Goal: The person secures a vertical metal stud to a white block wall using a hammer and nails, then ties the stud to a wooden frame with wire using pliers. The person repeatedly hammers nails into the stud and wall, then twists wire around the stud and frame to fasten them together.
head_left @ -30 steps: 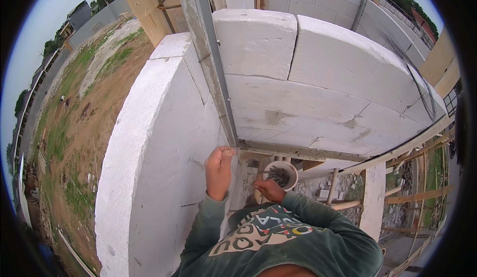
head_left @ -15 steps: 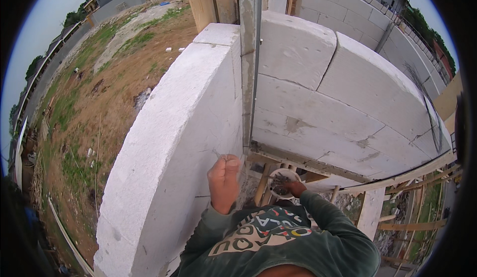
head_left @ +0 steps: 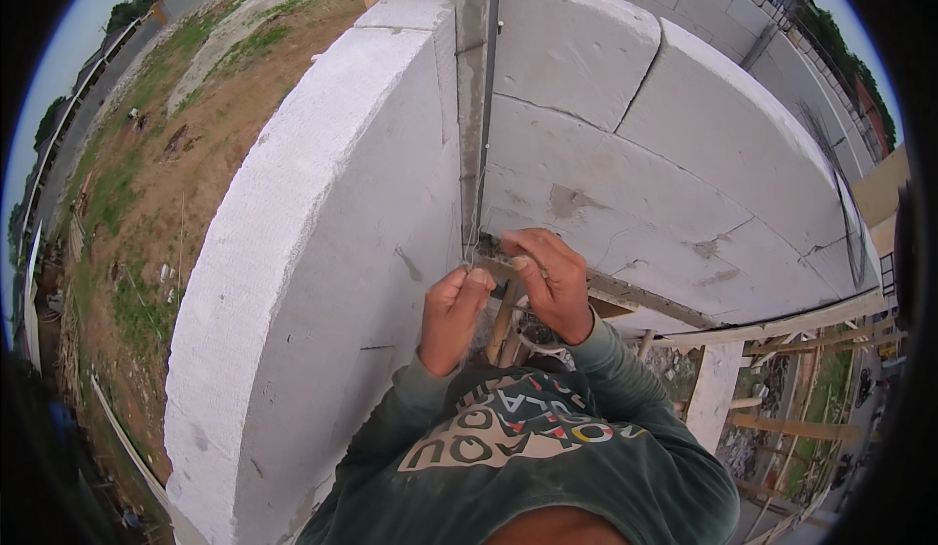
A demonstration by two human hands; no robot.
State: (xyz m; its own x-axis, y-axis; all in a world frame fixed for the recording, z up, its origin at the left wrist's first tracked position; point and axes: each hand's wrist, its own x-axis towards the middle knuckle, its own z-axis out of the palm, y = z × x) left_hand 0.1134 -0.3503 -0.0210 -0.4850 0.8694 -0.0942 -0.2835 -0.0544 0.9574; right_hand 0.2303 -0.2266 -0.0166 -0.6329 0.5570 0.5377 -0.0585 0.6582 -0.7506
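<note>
My left hand (head_left: pixel 453 318) is closed in a pinch on a thin wire (head_left: pixel 471 255), low in front of the upright post (head_left: pixel 473 105) in the wall corner. Close beside it on the right, my right hand (head_left: pixel 553 286) is raised with curled fingers, thumb and fingertips near each other; whatever they hold is too small to make out. Below that hand, a white bucket (head_left: pixel 535 334) is partly hidden by the wrist. White block walls meet at the post: the left wall (head_left: pixel 332 291) stands beside my left arm, the right wall (head_left: pixel 606 174) ahead.
Wooden poles (head_left: pixel 503 325) and a plank (head_left: pixel 715 389) lie below, between me and the right wall. Dark thin wires (head_left: pixel 845 213) hang over that wall's far right end. Beyond the left wall lies grassy, bare ground (head_left: pixel 210 183).
My right hand has come up out of the bucket to beside my left hand. The left hand has moved slightly right and up, towards the post's foot. The view has tilted downward.
</note>
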